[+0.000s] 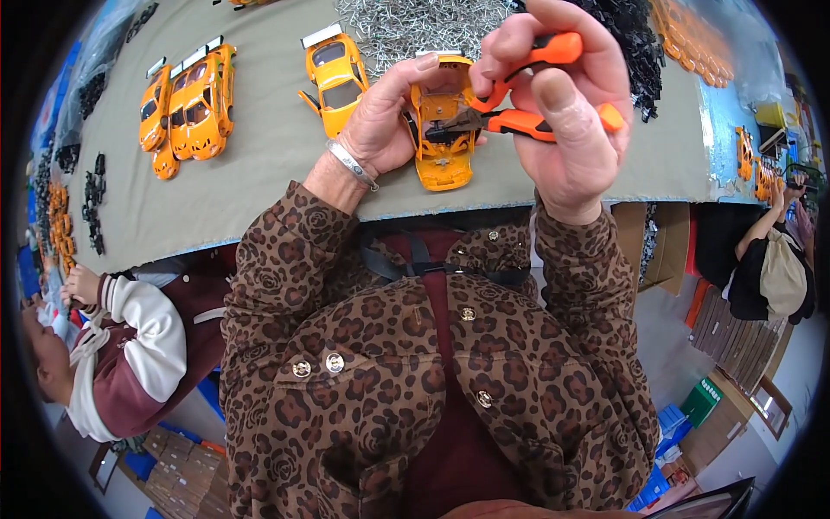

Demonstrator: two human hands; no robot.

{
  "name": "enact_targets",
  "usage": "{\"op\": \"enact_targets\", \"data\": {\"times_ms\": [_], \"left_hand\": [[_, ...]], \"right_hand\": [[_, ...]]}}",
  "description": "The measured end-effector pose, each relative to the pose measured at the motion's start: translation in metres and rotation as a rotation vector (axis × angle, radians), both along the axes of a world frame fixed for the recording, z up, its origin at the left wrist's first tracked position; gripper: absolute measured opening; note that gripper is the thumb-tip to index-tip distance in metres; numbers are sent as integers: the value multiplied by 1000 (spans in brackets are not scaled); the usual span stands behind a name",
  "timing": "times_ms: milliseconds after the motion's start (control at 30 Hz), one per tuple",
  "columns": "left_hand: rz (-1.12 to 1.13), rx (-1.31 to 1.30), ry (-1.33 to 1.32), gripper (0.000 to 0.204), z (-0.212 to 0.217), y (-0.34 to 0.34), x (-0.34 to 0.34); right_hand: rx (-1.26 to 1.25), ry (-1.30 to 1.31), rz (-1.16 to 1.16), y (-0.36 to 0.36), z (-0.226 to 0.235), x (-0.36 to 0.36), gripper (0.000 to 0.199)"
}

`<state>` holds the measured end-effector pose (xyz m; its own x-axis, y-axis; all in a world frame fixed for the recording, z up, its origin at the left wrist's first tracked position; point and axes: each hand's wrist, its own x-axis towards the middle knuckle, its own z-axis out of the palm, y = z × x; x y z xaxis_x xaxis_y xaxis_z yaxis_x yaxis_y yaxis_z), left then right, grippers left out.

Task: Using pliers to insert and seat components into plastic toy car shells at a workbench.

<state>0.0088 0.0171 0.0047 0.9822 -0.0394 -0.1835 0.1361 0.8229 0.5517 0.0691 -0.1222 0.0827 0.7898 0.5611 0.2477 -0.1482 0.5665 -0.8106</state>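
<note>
Orange car shell in front of me, above the near edge of the cloth-covered surface, its hollow inside turned toward me. My left fingers grasp it along its left side, one digit reaching up to the rear end; the others partly hidden by the shell. My right fingers are wrapped round the pliers, orange handles spread apart, thumb over the lower one. Metal jaws inside the shell, at a small black part; cannot tell if they pinch it. Just left of my left fingers, an orange toy car, white spoiler at the far end, left door swung out. Farther left, a cluster of orange cars, bunched together. Beyond the shell, a heap of silver metal pieces; to its right, behind my right fingers, a pile of black parts.
</note>
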Motion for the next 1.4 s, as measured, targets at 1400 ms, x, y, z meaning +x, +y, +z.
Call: {"op": "enact_targets", "data": {"times_ms": [1400], "left_hand": [[1095, 577, -22, 13, 51, 248, 81]], "right_hand": [[218, -299, -239, -45, -20, 6, 57]]}}
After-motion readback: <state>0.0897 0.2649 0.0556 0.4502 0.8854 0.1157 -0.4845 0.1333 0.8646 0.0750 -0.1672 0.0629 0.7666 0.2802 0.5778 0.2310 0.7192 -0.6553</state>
